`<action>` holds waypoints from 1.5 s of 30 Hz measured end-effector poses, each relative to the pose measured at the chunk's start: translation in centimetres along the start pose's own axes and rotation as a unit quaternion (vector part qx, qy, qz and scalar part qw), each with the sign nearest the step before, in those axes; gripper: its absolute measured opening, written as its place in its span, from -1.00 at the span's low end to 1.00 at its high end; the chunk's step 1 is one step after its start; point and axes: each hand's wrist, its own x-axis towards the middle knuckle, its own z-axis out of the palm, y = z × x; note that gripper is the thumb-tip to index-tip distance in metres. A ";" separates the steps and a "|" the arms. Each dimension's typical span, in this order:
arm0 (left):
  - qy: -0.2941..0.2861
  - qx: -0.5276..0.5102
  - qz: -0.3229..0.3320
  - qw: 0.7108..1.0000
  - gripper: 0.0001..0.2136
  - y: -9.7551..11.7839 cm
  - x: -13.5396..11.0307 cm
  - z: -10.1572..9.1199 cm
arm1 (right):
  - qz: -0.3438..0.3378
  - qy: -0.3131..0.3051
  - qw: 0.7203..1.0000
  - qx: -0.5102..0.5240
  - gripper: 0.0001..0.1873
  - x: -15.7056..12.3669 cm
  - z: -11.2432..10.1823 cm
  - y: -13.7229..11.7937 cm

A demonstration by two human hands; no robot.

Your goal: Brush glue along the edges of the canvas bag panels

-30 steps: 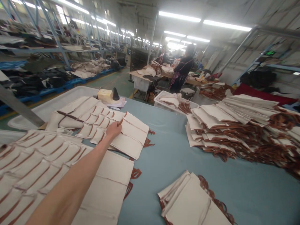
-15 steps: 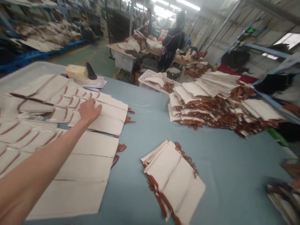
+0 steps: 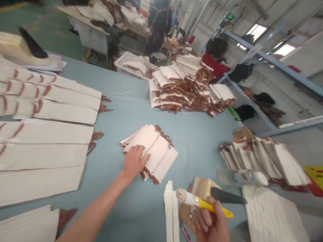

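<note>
My left hand rests on a small stack of cream fabric pieces with brown edges, lying at an angle on the blue-green table. Its thumb stands apart from the fingers, and whether it pinches a piece is unclear. In my right hand is a paintbrush with a yellow handle and pale, caked bristles pointing left. Just beyond that hand are a block with a black handle and a brown piece partly hidden beneath. White strips lie left of the brush.
Overlapping cream panels with brown strips cover the left side. Tall bundles stand at the back. On the right are another bundle, a clear bottle and pale sheets. A person stands beyond the table.
My left hand has left the panels on the left and now touches the small stack in the middle. The view has swung right, bringing my right hand and the paintbrush into sight.
</note>
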 end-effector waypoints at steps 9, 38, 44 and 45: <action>-0.086 0.087 0.147 0.982 -0.61 -1.1 -3.8 2.6 | 0.010 0.105 0.993 0.052 -0.41 -3.9 2.9 -1.5; 0.027 -0.098 -0.348 0.932 -0.68 -0.3 -7.4 1.8 | 0.078 0.028 0.993 0.085 -0.37 -3.8 2.4 -0.7; 0.072 -0.157 -0.239 0.956 -0.77 4.6 -8.1 -1.7 | -0.002 0.015 0.998 0.060 -0.45 -4.0 1.8 -0.6; 0.074 -0.168 -0.213 0.960 -0.80 5.6 -9.0 -2.4 | -0.040 0.015 0.998 0.048 -0.48 -4.2 1.7 -0.7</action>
